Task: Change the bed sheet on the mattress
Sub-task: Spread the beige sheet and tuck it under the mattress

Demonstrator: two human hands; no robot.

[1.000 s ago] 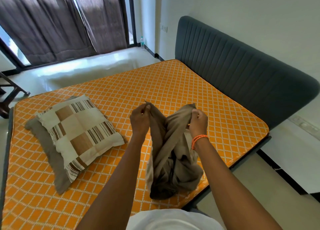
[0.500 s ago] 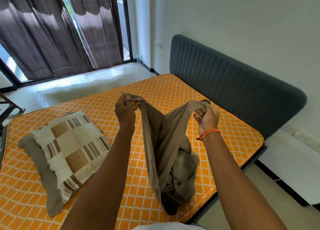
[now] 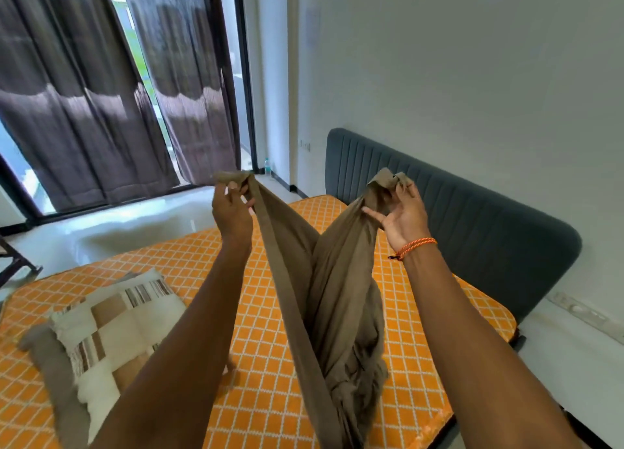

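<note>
— So, what does the person have to work with, starting big?

— Below both sets of fingers lies the bare orange mattress [image 3: 277,391], with a patchwork pillow [image 3: 114,330] down to the left of the left hand [image 3: 231,212]. Between the hands hangs the brown bed sheet [image 3: 334,296], bunched like a rope, its lower mass piled on the mattress.

— And the grip?

— Left fingers [image 3: 233,186] are clenched on one gathered end. The right hand [image 3: 401,217] pinches the other end near its fingertips, the palm partly open.

— How will it handle?

— Probably light, limp and prone to tangling; it won't hold any shape. Best held at corners or along a hem, hands well apart, so it can be shaken out flat. Which bunches are true corners can't be told.
</note>
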